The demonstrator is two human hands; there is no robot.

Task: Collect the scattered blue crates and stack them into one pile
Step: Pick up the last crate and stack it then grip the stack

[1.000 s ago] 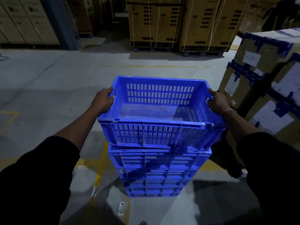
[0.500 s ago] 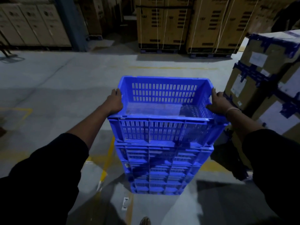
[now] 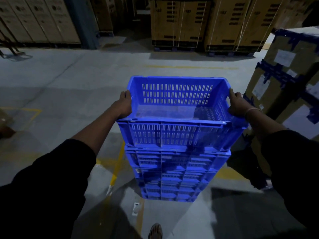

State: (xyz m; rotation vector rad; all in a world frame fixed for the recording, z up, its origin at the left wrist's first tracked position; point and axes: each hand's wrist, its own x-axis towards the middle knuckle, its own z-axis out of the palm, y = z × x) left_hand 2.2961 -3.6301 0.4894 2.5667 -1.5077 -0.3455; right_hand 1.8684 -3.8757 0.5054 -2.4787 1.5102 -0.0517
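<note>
The left hand point(image 3: 123, 105) grips the left short end of the top crate point(image 3: 179, 118) and the right hand point(image 3: 237, 105) grips its right short end, fingers curled over the rim on both sides. That crate sits open side up on the pile of blue crates point(image 3: 174, 173), standing on the floor point(image 3: 69, 87) just beside taped cardboard boxes point(image 3: 284, 80). Its long axis runs left to right across the view, and it looks skewed slightly rightward off the crates beneath. Stacking seems well along: several crates are piled, this one apparently needs squaring up, and no loose crates are in view.
</note>
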